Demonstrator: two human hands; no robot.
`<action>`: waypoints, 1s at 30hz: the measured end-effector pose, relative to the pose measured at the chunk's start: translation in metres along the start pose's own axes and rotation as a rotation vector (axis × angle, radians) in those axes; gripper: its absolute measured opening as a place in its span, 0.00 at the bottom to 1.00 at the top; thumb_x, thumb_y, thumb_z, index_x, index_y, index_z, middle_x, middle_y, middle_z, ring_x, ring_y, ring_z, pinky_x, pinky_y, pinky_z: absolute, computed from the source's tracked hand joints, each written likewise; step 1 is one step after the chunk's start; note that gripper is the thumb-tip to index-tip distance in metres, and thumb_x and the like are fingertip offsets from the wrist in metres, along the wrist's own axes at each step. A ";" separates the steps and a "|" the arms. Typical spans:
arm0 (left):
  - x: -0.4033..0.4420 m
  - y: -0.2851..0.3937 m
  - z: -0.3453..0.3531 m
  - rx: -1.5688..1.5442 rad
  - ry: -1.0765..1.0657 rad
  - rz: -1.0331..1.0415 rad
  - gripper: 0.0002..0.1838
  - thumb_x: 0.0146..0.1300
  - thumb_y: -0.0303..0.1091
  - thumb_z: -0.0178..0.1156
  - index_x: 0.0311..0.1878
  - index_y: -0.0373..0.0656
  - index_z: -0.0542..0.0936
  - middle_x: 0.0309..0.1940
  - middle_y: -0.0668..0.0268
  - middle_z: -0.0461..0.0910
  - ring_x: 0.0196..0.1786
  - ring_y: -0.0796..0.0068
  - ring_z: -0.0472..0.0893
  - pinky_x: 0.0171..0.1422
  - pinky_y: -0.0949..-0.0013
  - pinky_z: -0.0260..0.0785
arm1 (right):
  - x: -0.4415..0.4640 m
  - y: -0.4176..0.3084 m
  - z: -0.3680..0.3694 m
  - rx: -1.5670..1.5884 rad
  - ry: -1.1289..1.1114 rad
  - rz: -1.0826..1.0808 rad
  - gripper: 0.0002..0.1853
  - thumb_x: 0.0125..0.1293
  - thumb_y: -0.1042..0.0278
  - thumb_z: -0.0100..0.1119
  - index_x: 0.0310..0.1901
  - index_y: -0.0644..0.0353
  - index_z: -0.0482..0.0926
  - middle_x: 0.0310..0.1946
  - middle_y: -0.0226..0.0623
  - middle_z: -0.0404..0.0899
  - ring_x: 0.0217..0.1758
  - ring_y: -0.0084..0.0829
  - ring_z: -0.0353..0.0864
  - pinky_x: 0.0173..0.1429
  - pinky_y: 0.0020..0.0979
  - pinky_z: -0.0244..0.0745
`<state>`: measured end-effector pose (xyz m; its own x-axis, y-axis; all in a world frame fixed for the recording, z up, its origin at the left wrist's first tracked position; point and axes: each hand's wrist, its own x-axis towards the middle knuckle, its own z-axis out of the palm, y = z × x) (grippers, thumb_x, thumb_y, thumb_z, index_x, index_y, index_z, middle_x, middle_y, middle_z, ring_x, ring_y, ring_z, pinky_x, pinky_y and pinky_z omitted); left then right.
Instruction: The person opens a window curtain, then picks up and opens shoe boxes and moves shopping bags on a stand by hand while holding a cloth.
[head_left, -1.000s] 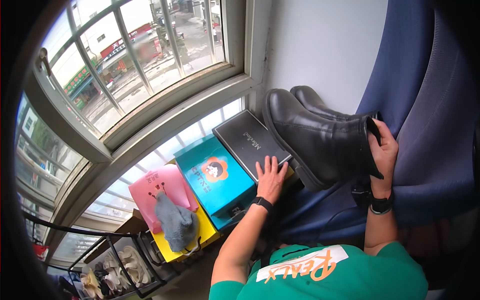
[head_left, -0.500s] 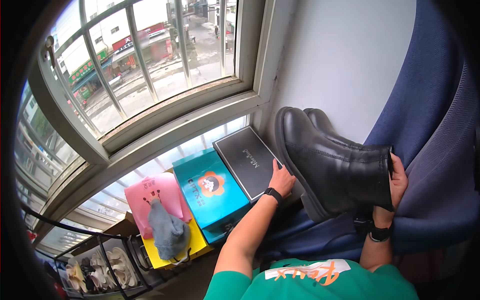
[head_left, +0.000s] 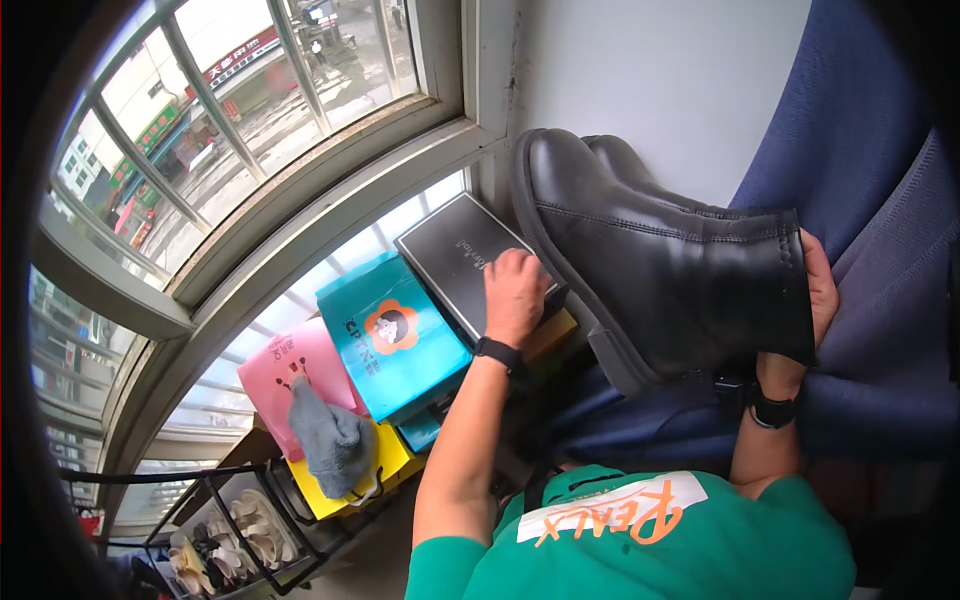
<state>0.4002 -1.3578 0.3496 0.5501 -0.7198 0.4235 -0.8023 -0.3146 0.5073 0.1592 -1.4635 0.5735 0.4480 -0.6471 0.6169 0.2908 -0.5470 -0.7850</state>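
Observation:
A pair of black leather boots (head_left: 660, 270) lies tilted on its side at right, soles facing left, one boot mostly behind the other. My right hand (head_left: 820, 292) grips them at the shaft openings; some of its fingers are hidden behind the leather. My left hand (head_left: 515, 297) is over the dark lidded shoebox (head_left: 455, 247), its fingers curled in. Whether those fingers pinch anything cannot be seen. Beside that box sits a turquoise box or bag (head_left: 370, 320) with an orange flower and cartoon face.
A pink bag (head_left: 285, 365), grey cloth (head_left: 335, 450) and yellow bag (head_left: 385, 465) stand left of the boxes. Below is a bin of shoes (head_left: 250, 540) within a black metal frame (head_left: 215, 490). A barred window (head_left: 260, 110) runs along the left; a blue curtain (head_left: 800, 130) hangs right.
My left hand's fingers have gone from stretched out to curled over the dark shoebox. The boots and my right hand appear higher in view, the boots nearer. The whole view has shifted.

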 end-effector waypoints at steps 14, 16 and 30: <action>-0.099 0.054 -0.041 -1.309 0.406 -0.971 0.41 0.68 0.31 0.57 0.75 0.28 0.45 0.70 0.47 0.58 0.73 0.61 0.61 0.76 0.64 0.52 | 0.008 0.008 0.016 0.094 -0.140 -0.022 0.14 0.71 0.81 0.48 0.57 0.70 0.75 0.45 0.31 0.81 0.43 0.16 0.79 0.49 0.17 0.74; -0.100 0.046 -0.027 -1.381 0.444 -1.008 0.41 0.68 0.32 0.59 0.75 0.29 0.46 0.65 0.52 0.65 0.66 0.66 0.68 0.72 0.66 0.57 | 0.009 0.007 0.019 0.069 -0.125 0.002 0.14 0.71 0.81 0.49 0.56 0.70 0.75 0.44 0.31 0.81 0.42 0.16 0.79 0.49 0.17 0.74; -0.097 0.002 0.045 -1.538 0.400 -1.384 0.45 0.65 0.68 0.52 0.75 0.46 0.55 0.70 0.50 0.60 0.70 0.52 0.64 0.73 0.52 0.55 | 0.010 0.006 0.031 0.077 -0.094 0.005 0.10 0.71 0.76 0.55 0.51 0.67 0.79 0.38 0.27 0.81 0.38 0.13 0.77 0.42 0.14 0.70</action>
<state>0.3351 -1.3166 0.2753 0.6526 -0.3151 -0.6891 0.7506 0.3931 0.5312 0.1919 -1.4571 0.5734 0.5260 -0.5949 0.6078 0.3512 -0.4989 -0.7923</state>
